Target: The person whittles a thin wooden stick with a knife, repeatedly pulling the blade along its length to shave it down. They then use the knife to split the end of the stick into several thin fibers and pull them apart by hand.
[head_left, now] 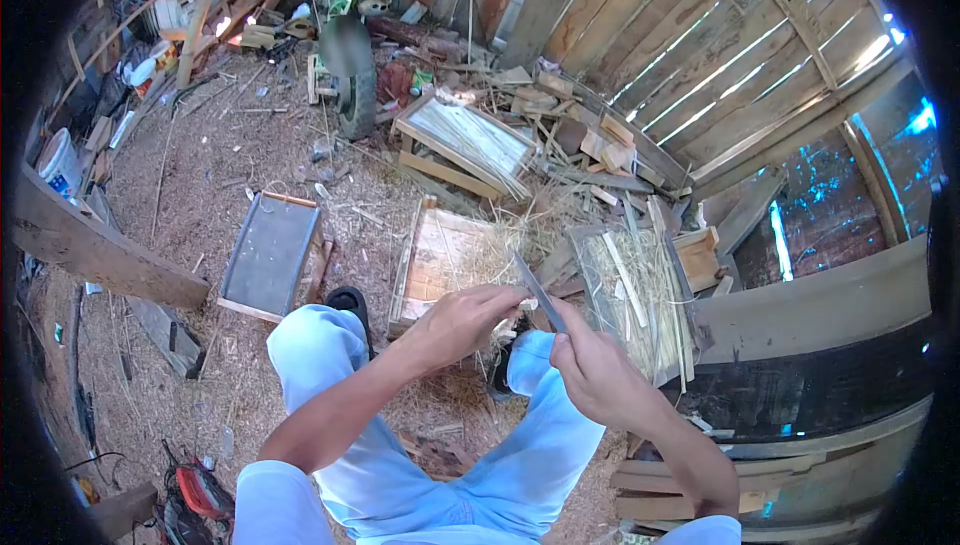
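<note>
In my right hand [598,370] is a knife [538,292], its blade pointing up and to the left. My left hand [462,323] is closed, fingers pinched together just left of the blade; what they hold is too small to make out. Both hands are above my knees, close to each other. Below and beyond them lies a shallow wooden box [450,250] with straw-like strips at its right side. To the right, a bundle of thin strips [640,290] rests on a flat board.
A dark-topped wooden frame [270,255] lies on the left. Farther off are a crate with pale sticks [470,143], a wheel [356,100] and scrap wood [600,145]. A wooden beam [110,245] juts in from the left. A red tool [200,490] lies at the lower left.
</note>
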A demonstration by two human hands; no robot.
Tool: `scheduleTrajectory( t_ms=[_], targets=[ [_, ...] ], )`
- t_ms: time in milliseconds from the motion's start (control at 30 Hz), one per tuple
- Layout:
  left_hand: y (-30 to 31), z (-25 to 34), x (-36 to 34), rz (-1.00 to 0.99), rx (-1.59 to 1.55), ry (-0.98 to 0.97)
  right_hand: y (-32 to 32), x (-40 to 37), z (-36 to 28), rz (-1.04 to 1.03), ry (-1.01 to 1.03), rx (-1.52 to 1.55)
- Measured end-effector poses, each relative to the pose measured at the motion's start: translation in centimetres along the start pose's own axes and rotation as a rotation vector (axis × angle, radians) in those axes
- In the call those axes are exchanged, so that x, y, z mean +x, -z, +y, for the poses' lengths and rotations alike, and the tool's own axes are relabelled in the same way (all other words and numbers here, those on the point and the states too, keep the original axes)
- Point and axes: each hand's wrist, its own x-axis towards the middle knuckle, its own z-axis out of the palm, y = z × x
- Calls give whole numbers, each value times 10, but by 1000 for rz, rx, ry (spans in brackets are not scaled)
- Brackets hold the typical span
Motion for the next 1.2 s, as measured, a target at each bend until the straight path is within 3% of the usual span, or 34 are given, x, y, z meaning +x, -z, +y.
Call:
scheduleTrajectory(
  t_ms=[900,1100,1200],
  targets=[
    [-5,4,-1,-15,63,-30,14,3,-21,-163,-49,-121],
    [-8,11,0,-18,81,11,15,8,-18,-176,48,-225],
    [-14,9,-3,-18,133,33,16,11,-26,-247,-85,-236]
  ],
)
